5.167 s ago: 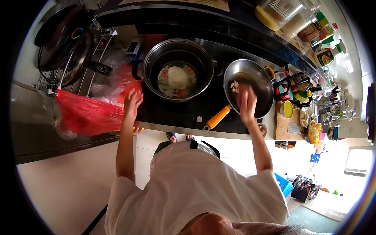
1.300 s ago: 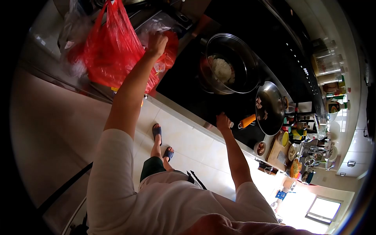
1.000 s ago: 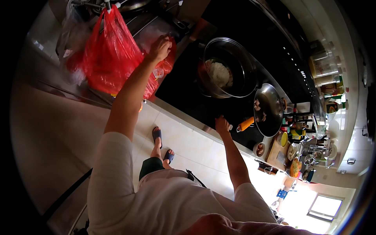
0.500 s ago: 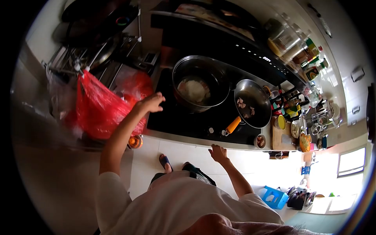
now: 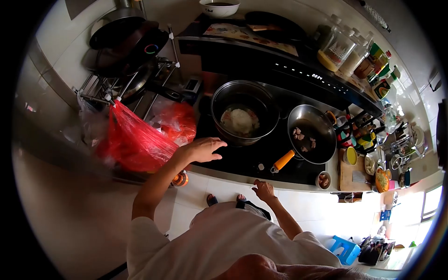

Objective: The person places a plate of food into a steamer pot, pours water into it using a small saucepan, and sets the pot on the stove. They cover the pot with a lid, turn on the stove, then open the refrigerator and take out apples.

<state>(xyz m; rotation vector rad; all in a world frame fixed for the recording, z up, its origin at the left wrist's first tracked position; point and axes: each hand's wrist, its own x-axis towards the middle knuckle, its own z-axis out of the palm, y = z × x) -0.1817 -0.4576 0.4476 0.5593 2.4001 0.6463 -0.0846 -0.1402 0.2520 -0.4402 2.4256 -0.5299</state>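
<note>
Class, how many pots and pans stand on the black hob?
2: the deep pot on the left, holding pale food, and the frying pan on the right, its orange handle angled toward the person. Neither is hidden.

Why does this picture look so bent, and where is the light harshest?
Head view: apparently a very wide lens, bowing the counter edge and blackening the corners; harshest at the window, far right, blown out white; lower left is dim.

Pot (image 5: pixel 243 93) left; pan (image 5: pixel 321 140) right (food (image 5: pixel 297 135) inside)
</note>
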